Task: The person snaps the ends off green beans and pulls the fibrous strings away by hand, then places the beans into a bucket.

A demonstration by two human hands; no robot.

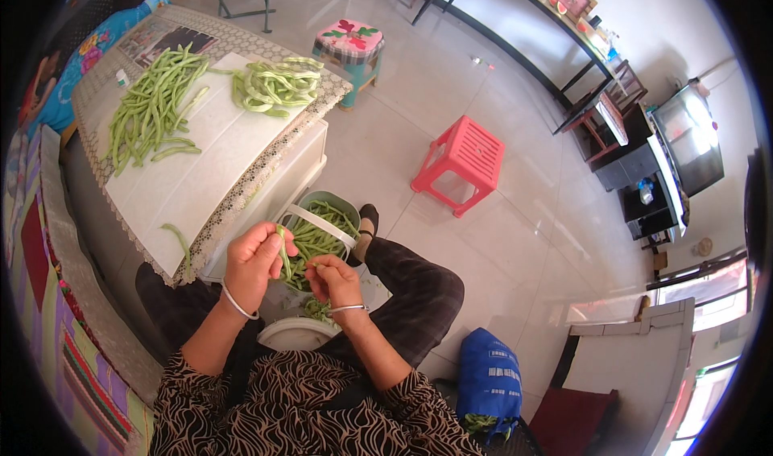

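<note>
My left hand (256, 254) holds a green bean (282, 254) upright between thumb and fingers. Close by on the right, my right hand (333, 282) pinches a small green piece at its fingertips. Both hands are over the near edge of a green bucket (350, 205) with a white handle, filled with green beans (320, 226). On the white sheet covering the table (199, 184) lie a long heap of green beans (158, 103), a second pile of beans (278, 85) to its right, and a single bean (179, 243) near the front corner.
A white round tub (296, 333) and green scraps (316, 307) are between my legs. A red plastic stool (465, 160) and a cushioned stool (350, 42) stand beyond. A blue bag (490, 377) with greens sits at the right. Another person's hand (45, 82) shows at the left.
</note>
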